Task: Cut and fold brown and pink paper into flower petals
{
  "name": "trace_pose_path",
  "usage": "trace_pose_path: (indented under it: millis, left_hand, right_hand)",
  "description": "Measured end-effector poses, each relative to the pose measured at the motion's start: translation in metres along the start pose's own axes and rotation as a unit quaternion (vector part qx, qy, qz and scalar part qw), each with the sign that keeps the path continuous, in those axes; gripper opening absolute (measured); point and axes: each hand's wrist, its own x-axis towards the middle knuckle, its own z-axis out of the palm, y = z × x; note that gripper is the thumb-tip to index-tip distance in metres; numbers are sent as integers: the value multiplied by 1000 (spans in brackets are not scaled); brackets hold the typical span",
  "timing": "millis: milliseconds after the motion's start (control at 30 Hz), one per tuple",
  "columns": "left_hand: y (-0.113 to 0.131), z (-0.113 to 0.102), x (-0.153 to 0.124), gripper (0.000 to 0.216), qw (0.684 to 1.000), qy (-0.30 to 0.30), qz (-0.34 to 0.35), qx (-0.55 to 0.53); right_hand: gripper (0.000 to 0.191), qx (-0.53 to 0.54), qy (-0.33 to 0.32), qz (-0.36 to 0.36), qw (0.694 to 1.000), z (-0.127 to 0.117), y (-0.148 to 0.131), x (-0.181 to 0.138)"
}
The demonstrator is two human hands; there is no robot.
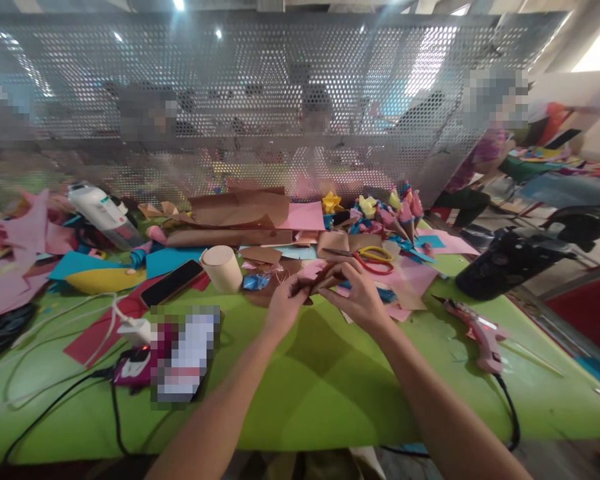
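Note:
Both my hands meet above the green table, closed on a small dark brown piece of paper (318,283). My left hand (289,301) pinches its left side, fingertips pressed together. My right hand (356,293) curls over the right side, partly hiding the paper. Just behind the hands lie scissors (377,260) with yellow and red handles, the blades pointing left. Crumpled blue foil-like paper (255,282) and brown and pink scraps surround them. A cream cardboard roll (222,269) stands to the left of my left hand.
A pink glue gun (480,333) rests at the right, its black cable hanging over the edge. Beside it stands a dark bottle (510,263). A phone (189,353), a power strip (140,363) and cables lie left. Paper flowers (405,210) pile up before a perforated metal screen (260,100).

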Motion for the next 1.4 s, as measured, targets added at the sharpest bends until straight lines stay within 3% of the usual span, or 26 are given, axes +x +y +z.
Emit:
trace_pose_path:
  millis: [200, 467, 700, 933, 1133, 1267, 1400]
  left_hand:
    - [3, 1, -2, 30, 999, -33, 33, 16]
    - [4, -4, 1, 36, 996, -32, 76, 41]
    - [-1, -7, 6, 43, 998, -22, 49, 21]
    - [1, -18, 10, 46, 999, -18, 23, 14]
    - [4, -26, 10, 42, 997, -41, 32, 50]
    - [3, -29, 11, 38, 996, -58, 24, 70]
    - [3, -29, 10, 36, 992, -87, 25, 85]
  right_hand:
    - [13, 13, 16, 22, 1000, -1, -1, 0]
    - [13, 51, 33, 41, 997, -2, 2, 2]
    - [19, 100, 20, 67, 993, -3, 3, 2]
    - [20, 275, 54, 156, 947, -7, 5, 3]
    - [34, 342, -9, 209, 916, -13, 8, 3]
    - [29, 321, -38, 208, 923, -15, 9, 4]
    - [16, 220, -40, 180, 958, -12, 5, 5]
